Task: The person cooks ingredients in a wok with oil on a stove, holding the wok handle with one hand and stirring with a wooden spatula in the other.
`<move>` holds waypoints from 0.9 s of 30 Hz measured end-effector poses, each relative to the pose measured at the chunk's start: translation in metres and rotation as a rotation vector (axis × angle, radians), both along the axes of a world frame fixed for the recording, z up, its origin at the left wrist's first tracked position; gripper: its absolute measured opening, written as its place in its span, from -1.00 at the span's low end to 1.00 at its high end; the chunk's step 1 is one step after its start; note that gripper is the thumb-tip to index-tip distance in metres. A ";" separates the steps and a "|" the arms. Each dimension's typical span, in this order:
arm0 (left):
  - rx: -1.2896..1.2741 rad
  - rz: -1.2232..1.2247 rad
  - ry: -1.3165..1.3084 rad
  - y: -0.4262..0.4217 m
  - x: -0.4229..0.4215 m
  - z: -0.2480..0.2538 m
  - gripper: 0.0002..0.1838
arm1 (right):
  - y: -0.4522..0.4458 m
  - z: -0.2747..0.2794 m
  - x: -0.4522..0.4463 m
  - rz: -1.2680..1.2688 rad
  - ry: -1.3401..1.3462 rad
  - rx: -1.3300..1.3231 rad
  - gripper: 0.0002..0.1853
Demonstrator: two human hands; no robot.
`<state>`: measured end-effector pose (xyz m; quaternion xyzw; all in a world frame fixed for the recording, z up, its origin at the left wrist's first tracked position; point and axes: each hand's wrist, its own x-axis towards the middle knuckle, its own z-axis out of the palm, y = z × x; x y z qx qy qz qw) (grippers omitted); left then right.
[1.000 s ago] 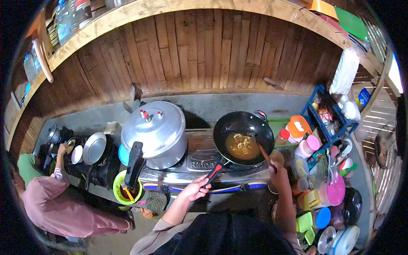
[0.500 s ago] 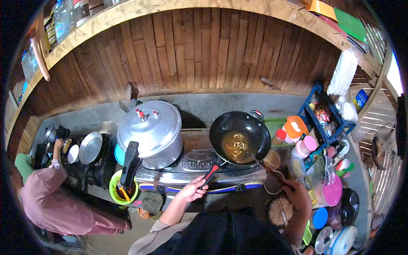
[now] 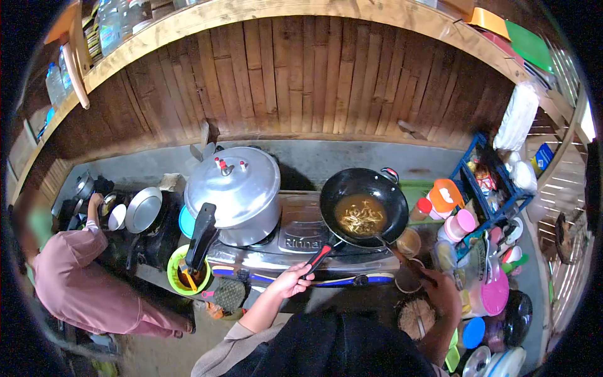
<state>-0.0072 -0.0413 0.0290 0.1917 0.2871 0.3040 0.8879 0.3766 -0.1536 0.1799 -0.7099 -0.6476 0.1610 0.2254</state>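
Already, the strips lie in their brown liquid

Nearest us, our left hand (image 3: 291, 281) is wrapped around the red-and-black wok handle (image 3: 321, 254). Well apart from it, our right hand (image 3: 441, 294) appears closed on the spatula (image 3: 402, 259), whose far end crosses the wok's near right rim; we cannot make out its blade. Beyond and between our 2 hands, the wok (image 3: 355, 181) sits on the stove (image 3: 298, 220). We judge the work partway along: pale strips (image 3: 362, 221) are in the brown liquid (image 3: 342, 207), plenty of it loose around them, and we see none lifted out. How cooked they are, we cannot tell. To the wok's left stands the pressure cooker (image 3: 235, 182), and behind everything runs the wood-panelled wall (image 3: 301, 81).
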 end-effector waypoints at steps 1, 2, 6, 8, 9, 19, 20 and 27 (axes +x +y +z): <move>0.004 0.007 0.003 0.000 0.000 0.000 -0.73 | 0.005 -0.006 -0.003 0.021 0.068 -0.012 -0.57; 0.008 0.014 0.006 -0.001 0.001 0.001 -0.73 | 0.011 -0.012 -0.007 0.043 0.137 -0.026 -0.58; 0.019 0.041 0.037 -0.006 0.003 0.003 -0.73 | 0.039 -0.029 -0.022 0.093 0.167 -0.080 -0.59; 0.021 0.046 0.028 -0.008 0.006 0.010 -0.83 | 0.056 -0.058 -0.025 0.127 0.210 0.035 -0.63; 0.023 0.046 0.018 -0.009 0.006 0.012 -0.90 | 0.065 -0.072 -0.027 0.155 0.254 0.151 -0.66; 0.011 0.042 0.005 -0.008 0.005 -0.004 -0.80 | 0.127 -0.087 -0.044 -0.043 0.308 0.216 -0.63; 0.007 0.042 0.008 -0.007 0.005 -0.006 -0.84 | 0.129 -0.093 -0.041 -0.011 0.162 0.386 -0.67; -0.018 0.028 -0.008 -0.006 0.004 -0.001 -0.91 | 0.136 -0.123 0.001 0.110 0.100 0.602 -0.68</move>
